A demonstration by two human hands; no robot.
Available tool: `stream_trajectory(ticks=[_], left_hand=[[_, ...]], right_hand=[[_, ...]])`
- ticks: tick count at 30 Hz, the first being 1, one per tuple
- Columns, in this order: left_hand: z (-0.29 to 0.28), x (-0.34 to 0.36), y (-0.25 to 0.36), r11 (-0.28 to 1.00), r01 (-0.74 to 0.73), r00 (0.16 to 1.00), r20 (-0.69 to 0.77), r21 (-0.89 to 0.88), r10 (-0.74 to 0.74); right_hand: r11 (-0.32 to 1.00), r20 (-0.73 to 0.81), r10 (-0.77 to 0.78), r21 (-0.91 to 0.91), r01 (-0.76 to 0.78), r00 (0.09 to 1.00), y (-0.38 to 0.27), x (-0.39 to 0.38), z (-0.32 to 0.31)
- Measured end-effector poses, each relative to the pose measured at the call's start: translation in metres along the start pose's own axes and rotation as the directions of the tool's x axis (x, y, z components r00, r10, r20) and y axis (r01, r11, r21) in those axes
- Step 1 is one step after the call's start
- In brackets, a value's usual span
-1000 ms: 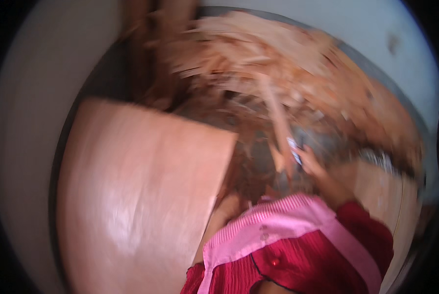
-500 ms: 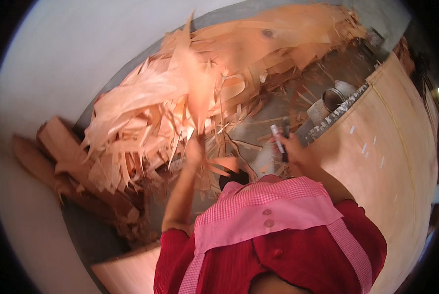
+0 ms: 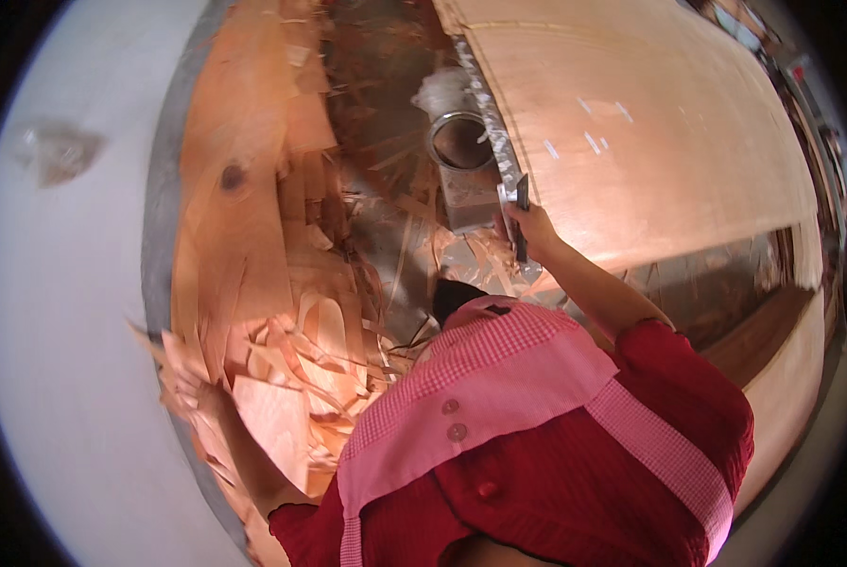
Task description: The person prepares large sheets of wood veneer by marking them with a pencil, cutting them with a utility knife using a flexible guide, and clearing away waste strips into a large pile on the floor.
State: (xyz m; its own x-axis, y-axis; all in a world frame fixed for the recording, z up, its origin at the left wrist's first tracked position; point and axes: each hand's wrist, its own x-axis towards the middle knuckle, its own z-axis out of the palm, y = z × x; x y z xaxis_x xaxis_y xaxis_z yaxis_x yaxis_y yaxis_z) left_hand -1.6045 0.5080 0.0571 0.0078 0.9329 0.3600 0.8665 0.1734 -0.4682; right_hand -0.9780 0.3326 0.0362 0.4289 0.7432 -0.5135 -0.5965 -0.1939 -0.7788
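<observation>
My right hand [image 3: 532, 227] grips a tool with a dark bar and a pale metal part [image 3: 521, 189], held beside the long speckled strip along a pale plywood sheet [image 3: 650, 161]. Over on the left, my left hand [image 3: 203, 392] is among thin, torn wood veneer scraps [image 3: 270, 416], its fingers loosely spread and somewhat blurred. Broad orange veneer pieces [image 3: 230, 227] with a dark knot lie beyond it. A round metal container [image 3: 458, 140] stands just past the tool, beside a greyish block [image 3: 466, 198] and something white.
A white wall [image 3: 55, 302] runs along the left. The grey floor [image 3: 376, 227] is littered with strips and shavings. Another plywood sheet [image 3: 783, 340] and a darker board [image 3: 745, 335] lie at the right, with stacked edges along the far right.
The view has swung toward the right over the last second. My left hand has shifted outward along the veneer pile; my right hand has moved forward with the tool beside the plywood edge.
</observation>
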Motion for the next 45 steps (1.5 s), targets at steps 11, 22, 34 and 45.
stream_trajectory(ticks=[11, 22, 34, 45], left_hand=[[-0.274, 0.064, 0.528, -0.581, -0.796, -0.308, -0.710, -0.173, 0.633], [-0.287, 0.091, 0.612, -0.921, -0.359, -0.633, -0.685, -0.154, 0.361], [-0.312, 0.469, 0.998, 0.235, -0.749, 0.472, -0.251, -0.619, 0.845], [-0.368, 0.427, 0.947, -0.651, 0.473, 0.448, -0.474, -0.594, 0.758]], right_hand=[[0.866, -0.599, 0.152, 0.464, 0.186, 0.786, -0.002, 0.066, 0.054], [0.990, -0.882, 0.119, 0.142, 0.016, 0.456, 0.021, 0.031, 0.058], [0.879, -0.871, -0.447, -0.471, -0.083, 0.205, -0.077, 0.214, 0.062], [0.931, -0.915, -0.248, -0.316, -0.182, 0.319, -0.308, 0.431, -0.005]])
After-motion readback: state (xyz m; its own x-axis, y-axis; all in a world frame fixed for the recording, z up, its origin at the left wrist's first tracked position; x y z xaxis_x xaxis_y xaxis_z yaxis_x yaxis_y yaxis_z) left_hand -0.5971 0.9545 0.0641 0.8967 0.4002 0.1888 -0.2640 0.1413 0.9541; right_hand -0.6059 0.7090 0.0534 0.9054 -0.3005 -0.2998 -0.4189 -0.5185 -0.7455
